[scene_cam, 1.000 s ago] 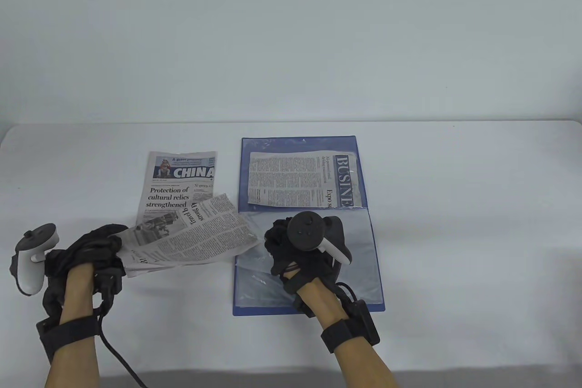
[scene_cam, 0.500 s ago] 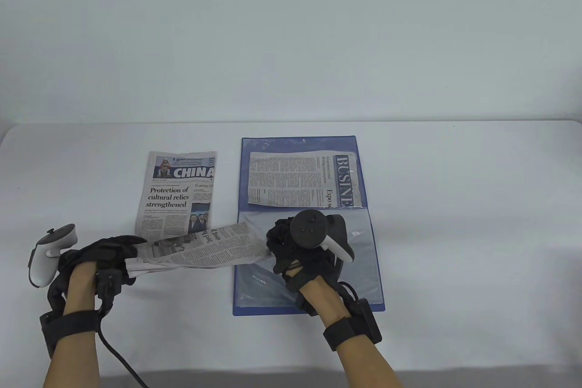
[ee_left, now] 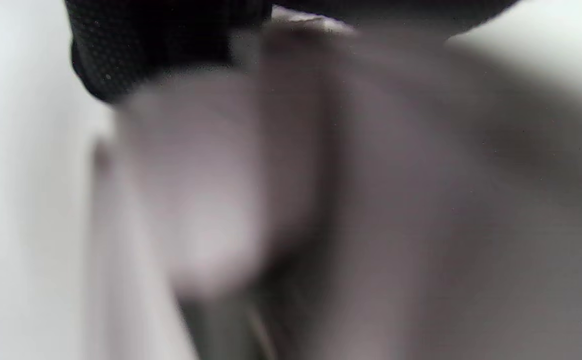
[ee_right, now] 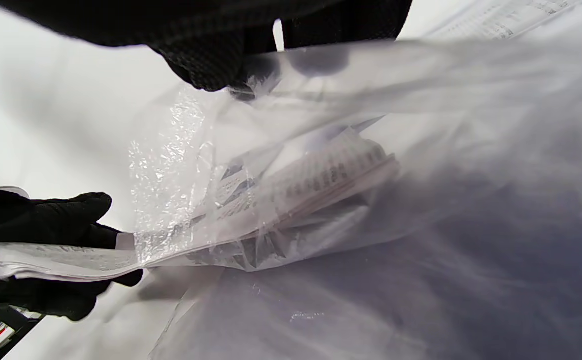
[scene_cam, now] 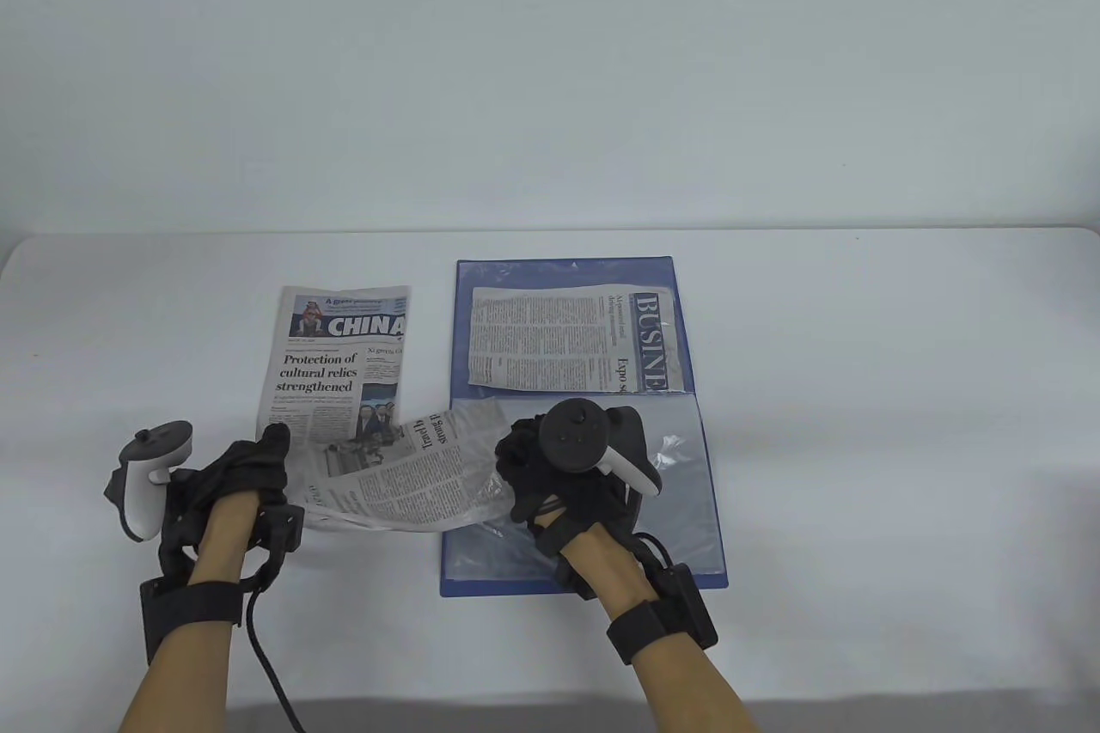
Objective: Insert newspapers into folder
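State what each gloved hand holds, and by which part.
Left hand: folded newspaper, by its left end. Right hand: blue folder's clear plastic sleeve, by its open edge.

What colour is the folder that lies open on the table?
The folder is blue, with clear plastic sleeves. The table view shows it best.

White table (scene_cam: 859, 424), pale wall (scene_cam: 550, 63) — even light
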A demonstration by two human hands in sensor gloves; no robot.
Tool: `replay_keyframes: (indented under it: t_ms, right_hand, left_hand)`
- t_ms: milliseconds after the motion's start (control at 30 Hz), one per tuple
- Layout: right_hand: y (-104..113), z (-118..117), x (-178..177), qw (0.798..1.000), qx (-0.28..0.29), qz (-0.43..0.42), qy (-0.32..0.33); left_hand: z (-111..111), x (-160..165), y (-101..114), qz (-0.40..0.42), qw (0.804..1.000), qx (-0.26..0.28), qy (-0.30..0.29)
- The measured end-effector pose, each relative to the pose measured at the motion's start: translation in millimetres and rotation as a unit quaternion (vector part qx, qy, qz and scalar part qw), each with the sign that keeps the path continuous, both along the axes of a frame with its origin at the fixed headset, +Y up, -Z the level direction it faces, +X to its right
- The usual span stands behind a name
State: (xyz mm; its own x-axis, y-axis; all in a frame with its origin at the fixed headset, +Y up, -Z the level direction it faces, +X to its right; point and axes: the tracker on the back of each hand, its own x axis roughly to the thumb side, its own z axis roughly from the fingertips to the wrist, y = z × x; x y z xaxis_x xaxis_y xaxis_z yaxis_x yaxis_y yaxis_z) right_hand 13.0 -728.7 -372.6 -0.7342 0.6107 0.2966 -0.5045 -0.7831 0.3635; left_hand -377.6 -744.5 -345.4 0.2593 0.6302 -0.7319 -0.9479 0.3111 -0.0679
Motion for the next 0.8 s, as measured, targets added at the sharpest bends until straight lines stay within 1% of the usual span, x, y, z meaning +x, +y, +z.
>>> replay_keyframes:
  t_ms: [67, 100, 167, 200, 267, 300, 367, 500, 600, 667, 800]
  right_hand:
    - [0, 0, 0, 1.0, -0.001, -0.001, 0.001]
    - [0, 0, -1, 1.0, -0.002, 0.0, 0.002]
    - [0, 0, -2, 1.0, -0.002, 0.003, 0.004]
    - [0, 1, -2, 1.0, -0.002, 0.003, 0.005]
    - [0, 2, -4, 1.0, 0.0, 0.006, 0.007]
    - [0, 2, -4, 1.0, 0.001, 0.007, 0.008]
    - [0, 2, -5, 1.0, 0.0, 0.008, 0.009]
    - [-1, 3, -7, 1.0, 0.002, 0.012, 0.011]
    - [-1, 3, -8, 1.0, 0.002, 0.013, 0.012]
    - [-1, 3, -9, 1.0, 0.003, 0.014, 0.013]
    - [-1, 3, -11, 1.0, 0.006, 0.015, 0.012]
  left_hand:
    - [1, 11, 8, -0.028, 0.998, -0.036, -0.05]
    - [2, 16, 10, -0.022, 0.997, -0.04, -0.065]
    - [2, 26, 12, 0.003, 0.997, -0.035, -0.075]
    - [1, 30, 12, 0.009, 0.996, -0.025, -0.087]
    - [-4, 40, 5, 0.035, 0.992, 0.019, -0.12]
    - [-5, 43, 3, 0.044, 0.991, 0.033, -0.126]
    - [-9, 53, -2, 0.063, 0.985, 0.083, -0.141]
    - [-14, 76, -11, 0.099, 0.97, 0.148, -0.168]
    - [-15, 95, -12, 0.109, 0.957, 0.176, -0.203]
    - [-16, 107, -11, 0.091, 0.948, 0.194, -0.236]
    - [-14, 134, -9, 0.061, 0.926, 0.211, -0.307]
